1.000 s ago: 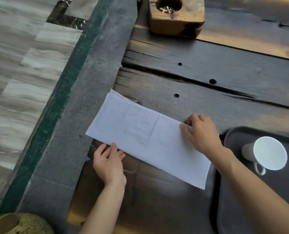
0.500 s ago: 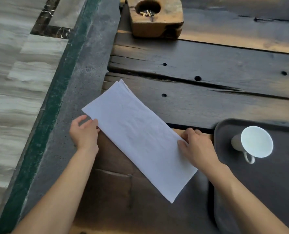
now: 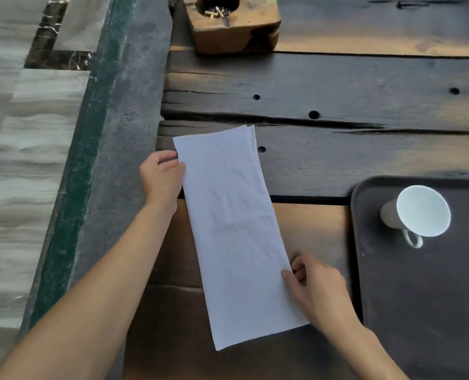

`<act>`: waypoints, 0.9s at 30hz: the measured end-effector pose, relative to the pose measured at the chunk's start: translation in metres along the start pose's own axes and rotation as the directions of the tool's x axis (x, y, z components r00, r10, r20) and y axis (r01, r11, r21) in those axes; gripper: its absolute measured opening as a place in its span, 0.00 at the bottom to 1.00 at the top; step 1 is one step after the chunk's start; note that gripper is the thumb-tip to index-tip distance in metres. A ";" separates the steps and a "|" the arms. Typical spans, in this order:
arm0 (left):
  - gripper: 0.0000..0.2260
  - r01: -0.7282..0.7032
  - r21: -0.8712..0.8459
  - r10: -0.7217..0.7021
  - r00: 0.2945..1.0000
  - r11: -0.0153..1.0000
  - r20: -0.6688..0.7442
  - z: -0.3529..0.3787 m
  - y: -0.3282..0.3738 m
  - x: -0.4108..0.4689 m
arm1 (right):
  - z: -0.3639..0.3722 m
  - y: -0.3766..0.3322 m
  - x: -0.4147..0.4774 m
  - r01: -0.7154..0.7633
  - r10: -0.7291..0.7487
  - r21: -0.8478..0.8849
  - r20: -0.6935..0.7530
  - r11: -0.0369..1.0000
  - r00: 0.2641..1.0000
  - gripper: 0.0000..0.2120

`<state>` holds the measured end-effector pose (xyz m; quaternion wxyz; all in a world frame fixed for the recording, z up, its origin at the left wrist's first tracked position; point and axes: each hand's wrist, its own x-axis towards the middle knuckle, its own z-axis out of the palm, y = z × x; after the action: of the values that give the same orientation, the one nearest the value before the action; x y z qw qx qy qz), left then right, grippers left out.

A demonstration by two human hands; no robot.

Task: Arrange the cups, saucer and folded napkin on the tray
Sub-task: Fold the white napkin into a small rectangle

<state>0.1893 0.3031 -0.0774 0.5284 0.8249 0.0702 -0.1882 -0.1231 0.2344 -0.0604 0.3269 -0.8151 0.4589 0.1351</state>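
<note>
A white napkin (image 3: pixel 236 229), folded into a long strip, lies on the dark wooden table and runs almost straight away from me. My left hand (image 3: pixel 163 176) pinches its far left edge. My right hand (image 3: pixel 314 290) pinches its near right edge with thumb and fingers. To the right sits a dark tray (image 3: pixel 420 311). One white cup (image 3: pixel 417 212) stands on the tray's far left part, handle toward me. No saucer or second cup is in view.
A wooden block ashtray (image 3: pixel 233 23) with cigarette butts sits at the far side of the table. The table's left edge (image 3: pixel 159 127) borders a grey stone ledge (image 3: pixel 112 160), with a green strip and tiled floor beyond.
The napkin has turned clockwise from a diagonal lie to almost lengthwise. My left hand went up and right along its left edge; my right hand came toward me along the right edge.
</note>
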 end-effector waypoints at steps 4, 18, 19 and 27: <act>0.12 -0.032 0.036 0.029 0.995 0.999 0.090 0.021 0.012 0.004 | 0.012 -0.005 -0.018 -0.035 0.035 0.031 0.011 0.999 0.999 0.07; 0.08 -0.140 0.253 0.073 0.964 0.957 0.256 0.004 0.009 0.002 | 0.004 -0.020 -0.008 -0.090 0.098 0.168 -0.042 0.982 0.994 0.13; 0.09 -0.124 0.260 0.045 0.956 0.958 0.288 -0.006 0.006 -0.004 | 0.000 -0.022 -0.001 -0.084 0.098 0.198 -0.063 0.977 0.993 0.16; 0.05 -0.108 0.383 -0.080 0.894 0.917 0.442 -0.050 -0.032 -0.058 | -0.019 -0.052 0.049 -0.119 0.140 0.369 -0.029 0.922 0.990 0.19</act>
<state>0.1373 0.3662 -0.0632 0.3530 0.8493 -0.0994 -0.3797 -0.0551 0.2090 -0.0507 0.4507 -0.7112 0.5375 0.0462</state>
